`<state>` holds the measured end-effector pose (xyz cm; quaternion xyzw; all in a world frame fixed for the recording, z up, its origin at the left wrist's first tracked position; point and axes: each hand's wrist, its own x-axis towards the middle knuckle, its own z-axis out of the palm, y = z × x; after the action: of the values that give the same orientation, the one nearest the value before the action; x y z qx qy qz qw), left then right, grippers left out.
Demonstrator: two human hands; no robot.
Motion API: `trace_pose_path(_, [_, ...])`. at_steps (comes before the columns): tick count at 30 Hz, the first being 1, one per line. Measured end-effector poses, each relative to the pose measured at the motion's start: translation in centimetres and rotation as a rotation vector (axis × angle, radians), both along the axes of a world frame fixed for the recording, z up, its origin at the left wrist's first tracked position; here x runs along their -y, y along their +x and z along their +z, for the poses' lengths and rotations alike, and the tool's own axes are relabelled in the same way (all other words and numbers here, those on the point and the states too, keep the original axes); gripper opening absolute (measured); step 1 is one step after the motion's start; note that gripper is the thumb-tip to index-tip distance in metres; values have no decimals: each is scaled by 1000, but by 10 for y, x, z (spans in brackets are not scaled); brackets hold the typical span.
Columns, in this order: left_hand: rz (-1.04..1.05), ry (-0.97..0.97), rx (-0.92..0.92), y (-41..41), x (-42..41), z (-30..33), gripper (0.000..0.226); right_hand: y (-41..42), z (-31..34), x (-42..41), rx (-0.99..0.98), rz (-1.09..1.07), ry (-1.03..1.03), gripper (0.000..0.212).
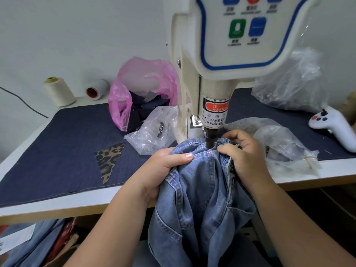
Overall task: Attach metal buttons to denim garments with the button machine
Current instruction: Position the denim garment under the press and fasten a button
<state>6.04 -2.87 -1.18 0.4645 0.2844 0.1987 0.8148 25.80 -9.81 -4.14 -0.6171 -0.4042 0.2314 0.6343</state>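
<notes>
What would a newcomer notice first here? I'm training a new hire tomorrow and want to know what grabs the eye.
First, the button machine towering at centre, its dark punch pressed onto the bunched denim garment with a finger-warning label just above. The left hand and right hand clutch the denim close on either side of that punch. Behind, to the left, a pink plastic bag stands out.

Both hands hold denim under the button machine's punch.

The left hand [163, 166] and right hand [244, 155] grip a bunched denim garment [202, 189] on either side of the dark punch [210, 140] of the machine [215, 74], which touches the cloth. Pink bag [134, 87], clear bags [154, 130], thread cones [58, 91] and a white controller [333, 124] lie on the tabletop [57, 203].
</notes>
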Motion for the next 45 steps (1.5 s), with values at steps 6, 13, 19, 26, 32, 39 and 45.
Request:
trace_pose_path(6, [9, -4, -4, 0, 0, 1, 29, 0, 1, 0, 17, -11, 5, 24])
trace_pose_path(13, [4, -2, -19, 0, -1, -1, 32, -1, 2, 1, 11, -5, 5, 26])
trace_pose_path(19, [17, -16, -31, 0, -1, 0, 36, -2, 2, 1, 15, -10, 2, 26])
trace_pose_path(26, [28, -6, -41, 1, -1, 0, 41, -1, 2, 0, 19, -20, -1, 27])
trace_pose_path(32, [30, -2, -47, 1, -1, 0, 41, -1, 1, -1, 22, -22, -13, 30])
trace_pose_path(39, [31, 14, -59, 1, -2, -2, 39, -1, 1, -1, 26, -23, -11, 29])
trace_pose_path(45, [26, 15, -56, 0, -3, -3, 37, -1, 1, -2, 33, -23, -28, 27])
